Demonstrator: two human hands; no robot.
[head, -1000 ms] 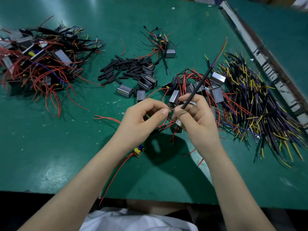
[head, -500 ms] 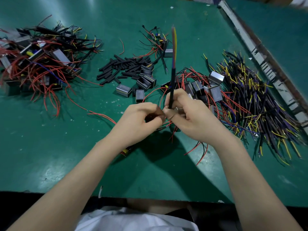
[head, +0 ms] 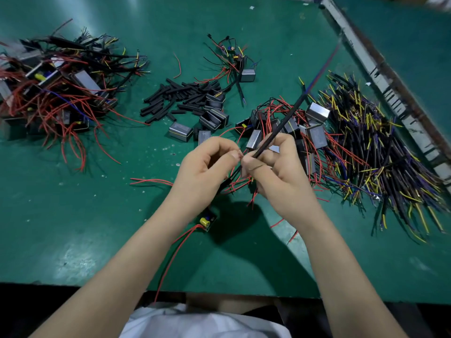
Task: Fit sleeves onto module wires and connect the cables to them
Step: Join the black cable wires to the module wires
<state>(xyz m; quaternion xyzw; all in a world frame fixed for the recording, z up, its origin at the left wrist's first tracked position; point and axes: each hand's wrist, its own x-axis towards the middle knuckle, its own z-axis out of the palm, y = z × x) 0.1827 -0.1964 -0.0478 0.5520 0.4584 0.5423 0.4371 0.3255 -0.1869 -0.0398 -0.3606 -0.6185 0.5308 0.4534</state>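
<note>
Left hand (head: 207, 167) fingers are pinching a red wire (head: 231, 136); right hand (head: 275, 167) fingers are gripping a black cable (head: 280, 129) angling up beyond them.

Two hands, one cable, one loose module, several heaps

Left hand (head: 207, 167) and right hand (head: 275, 172) meet over one black cable (head: 280, 128); one bare module (head: 206, 222) below the fingers; four wire heaps beyond them.
</note>
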